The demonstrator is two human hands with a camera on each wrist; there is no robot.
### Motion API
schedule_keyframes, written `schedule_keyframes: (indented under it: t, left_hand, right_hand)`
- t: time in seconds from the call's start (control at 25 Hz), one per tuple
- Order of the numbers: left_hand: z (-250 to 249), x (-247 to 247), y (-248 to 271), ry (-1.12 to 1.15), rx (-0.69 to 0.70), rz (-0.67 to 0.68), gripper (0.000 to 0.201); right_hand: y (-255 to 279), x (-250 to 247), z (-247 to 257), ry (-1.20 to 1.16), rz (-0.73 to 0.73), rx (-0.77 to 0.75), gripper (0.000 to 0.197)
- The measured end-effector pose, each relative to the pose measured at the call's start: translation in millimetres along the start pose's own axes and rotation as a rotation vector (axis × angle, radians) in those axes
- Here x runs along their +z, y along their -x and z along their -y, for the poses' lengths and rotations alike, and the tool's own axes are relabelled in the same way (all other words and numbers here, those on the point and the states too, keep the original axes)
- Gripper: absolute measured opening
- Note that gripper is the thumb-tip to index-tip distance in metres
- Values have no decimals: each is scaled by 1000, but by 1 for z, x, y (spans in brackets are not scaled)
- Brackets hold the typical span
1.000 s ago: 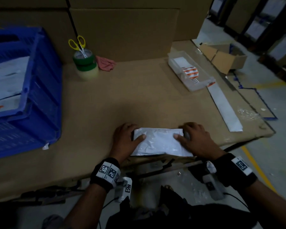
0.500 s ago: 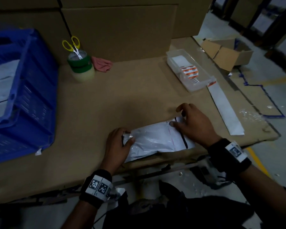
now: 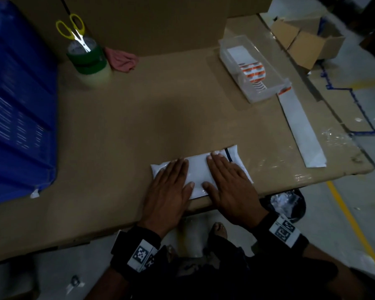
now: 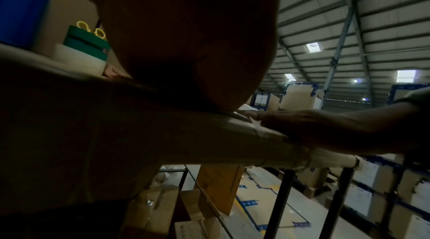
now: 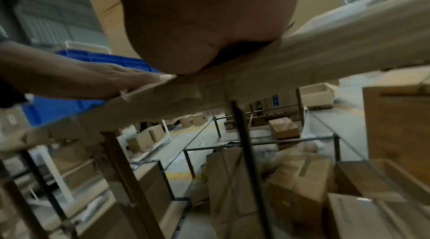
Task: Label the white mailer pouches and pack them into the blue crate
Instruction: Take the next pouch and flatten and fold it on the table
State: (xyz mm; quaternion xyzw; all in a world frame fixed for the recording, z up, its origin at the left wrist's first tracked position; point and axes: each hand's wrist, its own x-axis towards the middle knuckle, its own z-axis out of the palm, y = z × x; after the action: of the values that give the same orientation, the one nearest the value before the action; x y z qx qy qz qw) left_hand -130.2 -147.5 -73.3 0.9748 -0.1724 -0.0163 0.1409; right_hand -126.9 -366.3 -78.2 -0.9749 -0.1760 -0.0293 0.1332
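Yellow-handled scissors (image 3: 70, 29) upright in stacked tape rolls (image 3: 87, 59), upper left of frame; pink cloth (image 3: 122, 60) just right of rolls; clear plastic tray (image 3: 266, 92) with orange-striped stickers (image 3: 252, 71) upper right; long white strip (image 3: 301, 128) on cardboard-covered table (image 3: 139, 118) below tray; open cardboard box (image 3: 310, 43) on floor, top right

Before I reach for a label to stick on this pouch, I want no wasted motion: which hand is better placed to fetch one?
Probably the right hand: the clear label tray sits on its side, while the left hand can keep pressing the white mailer pouch flat.
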Motion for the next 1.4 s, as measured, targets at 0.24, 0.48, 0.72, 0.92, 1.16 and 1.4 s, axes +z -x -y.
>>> schedule_keyframes:
  t: [0.24,0.48,0.72,0.92,1.16,1.4]
  left_hand:
    - [5,-12,7,59,-126,97,81]
    - [11,-17,1,82,-103,183,90]
    - [5,-22,3,44,-140,180,94]
    - [-19,-41,5,37,-289,135,68]
    - [-17,-62,19,321,-120,211,30]
    - [15,-48,-1,89,-57,-61,39]
  right_hand:
    - [7,-12,-28,56,100,196,87]
    - [-10,-14,-6,135,5,-11,61]
    - [-2,-14,-11,94,62,32,64]
    - [-3,-41,15,89,-111,62,21]
    - [-39,-40,17,73,140,-35,44]
    - [-35,-50,2,-2,156,-233,45]
